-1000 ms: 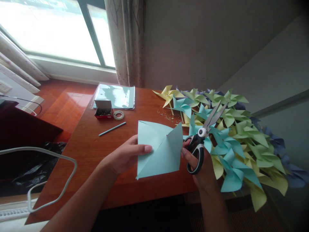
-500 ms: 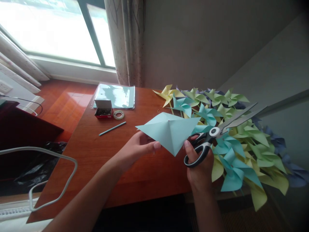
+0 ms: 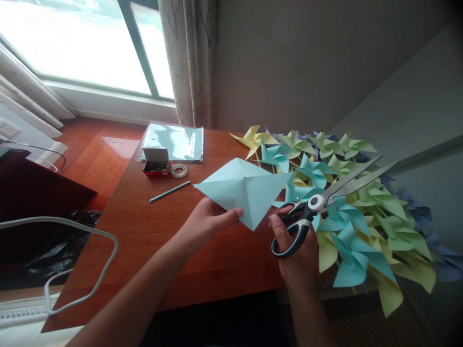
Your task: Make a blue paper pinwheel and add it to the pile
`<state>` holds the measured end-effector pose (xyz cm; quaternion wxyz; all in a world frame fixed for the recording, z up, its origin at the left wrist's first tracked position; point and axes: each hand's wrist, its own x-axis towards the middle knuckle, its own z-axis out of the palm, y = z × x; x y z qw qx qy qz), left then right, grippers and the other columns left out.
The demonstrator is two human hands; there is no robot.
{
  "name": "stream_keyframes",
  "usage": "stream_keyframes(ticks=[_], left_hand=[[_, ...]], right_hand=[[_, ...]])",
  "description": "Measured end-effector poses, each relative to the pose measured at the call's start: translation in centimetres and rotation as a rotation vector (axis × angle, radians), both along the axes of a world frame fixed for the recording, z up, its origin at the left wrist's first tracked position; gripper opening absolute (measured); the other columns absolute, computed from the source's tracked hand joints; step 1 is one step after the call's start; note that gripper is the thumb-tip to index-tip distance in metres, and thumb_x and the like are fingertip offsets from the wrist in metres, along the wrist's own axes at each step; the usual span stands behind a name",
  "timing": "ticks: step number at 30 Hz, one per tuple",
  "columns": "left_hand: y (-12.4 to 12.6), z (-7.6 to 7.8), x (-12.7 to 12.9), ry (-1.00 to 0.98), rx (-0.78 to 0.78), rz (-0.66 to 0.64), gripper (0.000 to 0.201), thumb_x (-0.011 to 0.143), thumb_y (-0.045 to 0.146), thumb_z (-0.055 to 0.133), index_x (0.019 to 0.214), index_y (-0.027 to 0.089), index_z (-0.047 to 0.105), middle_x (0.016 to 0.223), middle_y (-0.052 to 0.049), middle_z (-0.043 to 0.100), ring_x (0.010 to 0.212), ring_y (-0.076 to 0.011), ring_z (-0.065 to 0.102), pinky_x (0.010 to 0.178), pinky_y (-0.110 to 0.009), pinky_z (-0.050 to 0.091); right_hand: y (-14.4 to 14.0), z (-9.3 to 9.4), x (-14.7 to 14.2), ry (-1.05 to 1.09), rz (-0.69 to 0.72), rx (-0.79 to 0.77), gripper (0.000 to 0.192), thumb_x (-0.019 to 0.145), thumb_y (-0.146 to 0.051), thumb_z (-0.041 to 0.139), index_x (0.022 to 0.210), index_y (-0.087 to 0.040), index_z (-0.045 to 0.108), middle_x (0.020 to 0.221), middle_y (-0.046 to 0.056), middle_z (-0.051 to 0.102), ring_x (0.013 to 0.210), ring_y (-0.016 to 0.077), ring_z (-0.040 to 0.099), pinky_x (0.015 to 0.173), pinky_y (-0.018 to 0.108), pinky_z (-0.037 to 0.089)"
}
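A creased square of light blue paper [image 3: 249,193] is pinched between the thumb and fingers of my left hand [image 3: 217,217], held above the table. It looks folded along its diagonals, with a small mark near its middle. My right hand [image 3: 294,246] has the black and white handles of a pair of scissors [image 3: 315,202] round its fingers. Their blades stand apart and point up and right, over the paper pinwheels. The right thumb is near the paper's lower right edge but apart from it. Fingers behind the paper are hidden.
Many paper pinwheels [image 3: 347,255] in blue, green, yellow and purple cover the table's right side. A red box [image 3: 156,166] of small dark pieces, a tape roll [image 3: 179,170], a blue stick [image 3: 169,191] and a clear packet of blue paper [image 3: 177,142] lie on the wooden table [image 3: 202,277].
The paper has shifted a little left in my left hand and tilted to show more of its face. My right hand with the scissors has moved slightly left and down, away from the paper's edge.
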<state>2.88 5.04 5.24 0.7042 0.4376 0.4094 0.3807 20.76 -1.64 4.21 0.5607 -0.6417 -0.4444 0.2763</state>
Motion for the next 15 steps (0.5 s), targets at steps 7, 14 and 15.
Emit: stream_keyframes(ticks=[7, 14, 15], left_hand=[[0.1, -0.2, -0.5, 0.032, 0.053, 0.171, 0.025, 0.078, 0.035, 0.080, 0.069, 0.013, 0.069, 0.063, -0.004, 0.068, 0.061, -0.0155, 0.059, 0.059, -0.026, 0.046], [-0.1, -0.3, -0.5, -0.005, 0.080, 0.233, 0.023, 0.079, 0.033, 0.078, 0.071, 0.014, 0.069, 0.063, -0.003, 0.068, 0.062, -0.0153, 0.059, 0.060, -0.026, 0.046], [-0.1, -0.3, -0.5, -0.005, 0.081, 0.233, 0.023, 0.079, 0.033, 0.078, 0.071, 0.014, 0.069, 0.064, -0.003, 0.068, 0.062, -0.0154, 0.059, 0.060, -0.026, 0.047]], right_hand=[[-2.9, -0.3, 1.7, 0.244, 0.335, -0.171, 0.045, 0.084, -0.067, 0.064, 0.085, -0.022, 0.057, 0.065, -0.001, 0.057, 0.052, 0.0146, 0.050, 0.050, 0.028, 0.037], [-5.9, 0.3, 2.9, 0.287, 0.504, -0.470, 0.049, 0.084, -0.069, 0.062, 0.084, -0.020, 0.060, 0.068, 0.002, 0.055, 0.054, 0.0133, 0.045, 0.049, 0.026, 0.034], [-6.1, 0.3, 2.9, 0.279, 0.524, -0.496, 0.049, 0.085, -0.069, 0.061, 0.084, -0.020, 0.060, 0.068, 0.001, 0.055, 0.055, 0.0129, 0.045, 0.049, 0.026, 0.034]])
